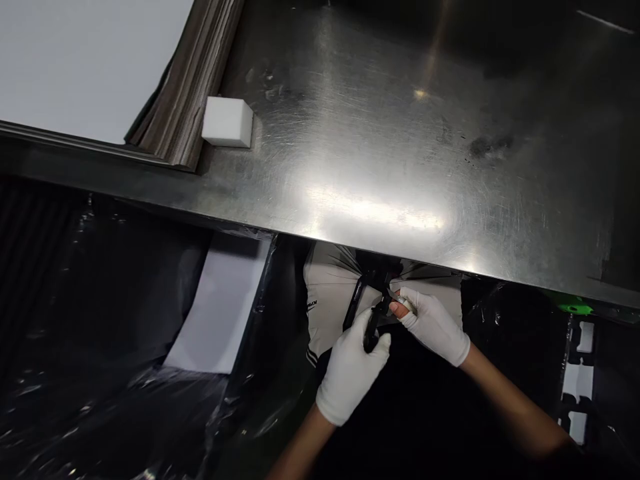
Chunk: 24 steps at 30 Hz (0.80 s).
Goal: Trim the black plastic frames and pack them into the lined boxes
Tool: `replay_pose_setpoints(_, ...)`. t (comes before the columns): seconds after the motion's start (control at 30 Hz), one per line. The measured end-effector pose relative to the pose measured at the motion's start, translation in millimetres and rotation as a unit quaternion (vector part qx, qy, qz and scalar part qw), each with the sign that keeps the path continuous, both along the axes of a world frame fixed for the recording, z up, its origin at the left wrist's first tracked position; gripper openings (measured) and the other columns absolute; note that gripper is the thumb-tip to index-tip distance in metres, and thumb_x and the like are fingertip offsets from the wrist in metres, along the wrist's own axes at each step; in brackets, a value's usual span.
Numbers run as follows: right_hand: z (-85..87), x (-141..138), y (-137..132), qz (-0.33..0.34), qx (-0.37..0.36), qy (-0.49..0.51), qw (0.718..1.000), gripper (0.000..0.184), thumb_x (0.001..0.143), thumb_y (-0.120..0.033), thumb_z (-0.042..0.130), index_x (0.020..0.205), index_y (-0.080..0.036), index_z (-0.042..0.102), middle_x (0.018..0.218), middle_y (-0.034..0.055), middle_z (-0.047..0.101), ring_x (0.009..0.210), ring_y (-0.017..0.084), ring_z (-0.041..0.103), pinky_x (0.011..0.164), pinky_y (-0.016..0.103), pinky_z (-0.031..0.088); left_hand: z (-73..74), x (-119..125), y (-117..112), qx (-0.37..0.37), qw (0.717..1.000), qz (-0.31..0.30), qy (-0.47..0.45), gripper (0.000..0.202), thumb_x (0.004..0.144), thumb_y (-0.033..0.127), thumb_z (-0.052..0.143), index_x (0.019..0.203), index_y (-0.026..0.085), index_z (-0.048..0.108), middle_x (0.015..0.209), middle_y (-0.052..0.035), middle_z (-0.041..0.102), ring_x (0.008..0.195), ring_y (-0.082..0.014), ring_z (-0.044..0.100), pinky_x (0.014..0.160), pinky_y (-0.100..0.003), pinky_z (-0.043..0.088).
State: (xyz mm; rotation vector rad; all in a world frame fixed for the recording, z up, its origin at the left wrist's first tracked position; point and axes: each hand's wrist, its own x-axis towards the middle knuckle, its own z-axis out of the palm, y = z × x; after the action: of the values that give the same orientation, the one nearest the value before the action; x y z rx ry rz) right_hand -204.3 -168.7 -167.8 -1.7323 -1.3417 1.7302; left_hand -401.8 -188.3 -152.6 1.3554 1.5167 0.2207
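A worker in white gloves handles a slim black tool [372, 331] over the lap, just below the near edge of a scratched stainless-steel table [400, 153]. The left hand [353, 373] is curled around the tool's lower part, thumb apart from the fingers. The right hand [434, 327], its thumb tip bare, pinches a small pale piece [407, 304] by the tool's upper end; whether the two touch cannot be told, and the dim light hides their exact kind.

Dark lettering [312, 306] runs sideways on the worker's pale shorts [327, 287], the first letter seemingly a K and the rest too small to read, with a small dark mark just beside it. Dark stripes [312, 358] trim the hem.

On the table, at upper left, a thick stack of sheets [195, 80] lies under a plain white top sheet [85, 60], a white block [227, 122] sitting just beside its corner. Below the table's edge, left of the worker, a white rectangular panel [220, 303] shows amid glossy black plastic [135, 287]. To the right, a bright green object [573, 305] sits at the edge, above a column of white patches [579, 381].
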Motion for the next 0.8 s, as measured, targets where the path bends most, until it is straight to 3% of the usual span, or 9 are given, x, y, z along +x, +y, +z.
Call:
replay_pose_setpoints(0.17, -1.0, -1.1, 0.1, 0.001, 0.009, 0.008, 1.0, 0.035, 0.104, -0.052, 0.053, 0.082, -0.025, 0.049, 0.069, -0.006, 0.044, 0.064, 0.013, 0.04, 0.063, 0.028, 0.034, -1.8, -1.6, -0.7, 0.013, 1.0, 0.006, -0.01, 0.044, 0.092, 0.028, 0.066, 0.136, 0.024, 0.066, 0.112, -0.0052, 0.082, 0.106, -0.0248, 0.079, 0.095, -0.04, 0.065)
replay_pose_setpoints(0.33, 1.0, -2.8, 2.0, 0.0, 0.0, 0.016, 1.0, 0.037, 0.104, -0.054, 0.054, 0.083, -0.024, 0.05, 0.069, -0.0062, 0.044, 0.064, 0.013, 0.039, 0.063, 0.028, 0.034, -4.8, -3.4, -1.0, 0.015, 1.0, -0.003, -0.011, 0.044, 0.093, 0.029, 0.064, 0.137, 0.023, 0.065, 0.107, -0.0046, 0.081, 0.097, -0.0229, 0.079, 0.091, -0.038, 0.066)
replay_pose_setpoints(0.8, -1.0, -3.9, 6.1, -0.005, -0.005, 0.024, 1.0, 0.042, 0.104, -0.06, 0.054, 0.082, -0.024, 0.05, 0.07, -0.0061, 0.043, 0.065, 0.013, 0.038, 0.063, 0.027, 0.035, -7.5, -2.3, 2.8, 0.014, 1.0, 0.007, 0.007, 0.045, 0.09, 0.023, 0.071, 0.135, 0.023, 0.067, 0.113, -0.0065, 0.082, 0.105, -0.0262, 0.079, 0.097, -0.043, 0.066)
